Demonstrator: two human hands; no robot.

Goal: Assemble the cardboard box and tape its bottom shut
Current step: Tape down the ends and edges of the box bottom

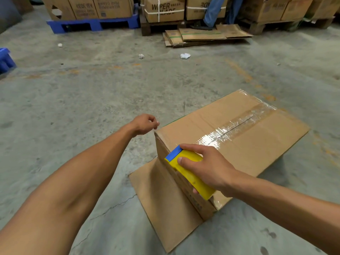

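L forearm (60, 183) fills the near-left of the view, R forearm (287, 203) comes in from the lower right. Concrete floor (92, 89) under everything, cracked near the bottom. Cardboard box (239, 144) sits on the floor center-right, bottom side up; its two flaps meet at a center seam covered w/ clear tape (235, 126) that runs to the far edge and wraps over it. One loose flap (161, 205) lies flat on the floor at the box's near end. Far back: pallets w/ stacked cartons (163, 10), a blue pallet (95, 24), flattened cardboard (206, 34), a person's jeans leg (212, 11). Few crumpled paper bits (185, 55) on the floor.

R hand (207, 168) grips a yellow tape dispenser (191, 173) w/ blue end, fingers & thumb wrapped round it, dispenser pressed at the box's near top edge. L hand (144, 124) is just beside the box's near-left corner, fingers curled; thumb & forefinger seem to pinch sth thin, can't tell what.
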